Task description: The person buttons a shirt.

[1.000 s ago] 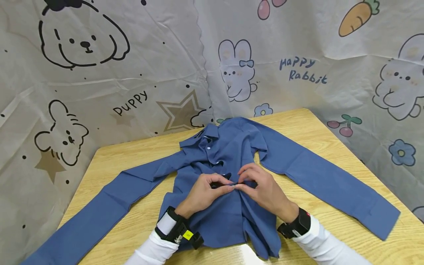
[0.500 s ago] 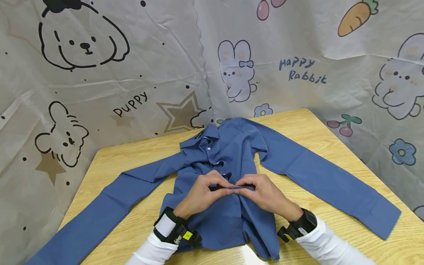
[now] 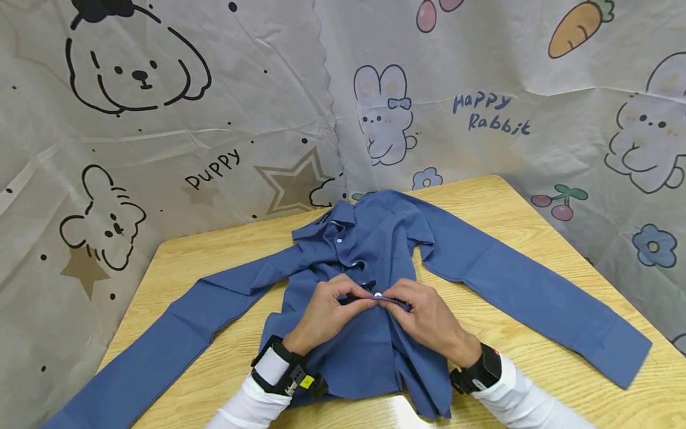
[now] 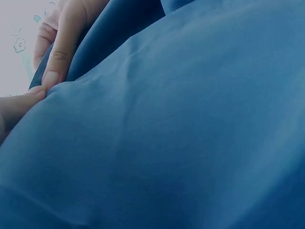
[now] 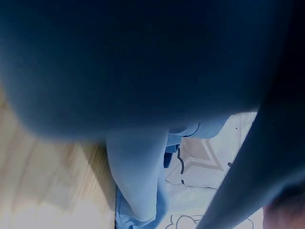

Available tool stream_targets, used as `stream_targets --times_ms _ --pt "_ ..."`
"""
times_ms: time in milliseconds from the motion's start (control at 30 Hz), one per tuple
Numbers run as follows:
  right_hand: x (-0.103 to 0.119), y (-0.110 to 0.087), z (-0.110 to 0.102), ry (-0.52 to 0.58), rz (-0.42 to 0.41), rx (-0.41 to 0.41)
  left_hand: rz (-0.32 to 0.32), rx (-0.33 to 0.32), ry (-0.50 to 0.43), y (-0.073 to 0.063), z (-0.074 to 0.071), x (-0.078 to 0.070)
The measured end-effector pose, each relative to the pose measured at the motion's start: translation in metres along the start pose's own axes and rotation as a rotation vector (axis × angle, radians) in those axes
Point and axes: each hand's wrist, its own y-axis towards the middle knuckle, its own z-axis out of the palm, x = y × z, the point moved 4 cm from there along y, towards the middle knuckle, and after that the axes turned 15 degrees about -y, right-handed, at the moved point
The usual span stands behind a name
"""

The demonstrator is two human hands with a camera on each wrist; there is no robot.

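Note:
A blue long-sleeved shirt [image 3: 364, 351] lies front up on the table, its collar [image 3: 324, 221] at the far end. With thumb and fingers my left hand [image 3: 332, 307] pinches the front placket near mid-chest. My right hand [image 3: 429, 313] pinches the same raised fold just to the right, the fingertips of both hands close together. Between them a white button [image 3: 377, 295] shows at the fold's upper edge. Another white button [image 3: 339, 241] sits higher on the front. In the left wrist view, shirt cloth fills most of the picture; the right wrist view is largely covered by dark blue cloth.
The wooden table [image 3: 541, 250] runs back to a printed curtain [image 3: 257, 71] with cartoon animals. One sleeve [image 3: 177, 322] stretches to the near left, the other sleeve [image 3: 536, 286] to the right. Both wrists wear black strapped cameras.
My right fingers have come down from a raised position over the fold to pinch it beside the left hand. A white button now shows between the fingertips. The shirt otherwise lies the same.

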Motion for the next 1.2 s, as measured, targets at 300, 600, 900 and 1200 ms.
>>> stream_targets --times_ms 300,600,900,1200 --pt "0.009 -0.001 0.006 -0.279 -0.034 -0.102 0.237 0.034 0.141 -0.001 0.0 0.005" --pt "0.014 0.001 0.011 -0.35 -0.019 -0.115 0.431 0.037 0.347 -0.001 0.005 -0.006" --pt "0.011 0.003 0.011 -0.317 -0.116 -0.094 0.096 -0.014 0.091 -0.004 -0.003 0.01" --pt "0.013 0.002 0.009 -0.35 -0.123 -0.09 0.015 0.065 0.065 -0.003 -0.003 0.011"
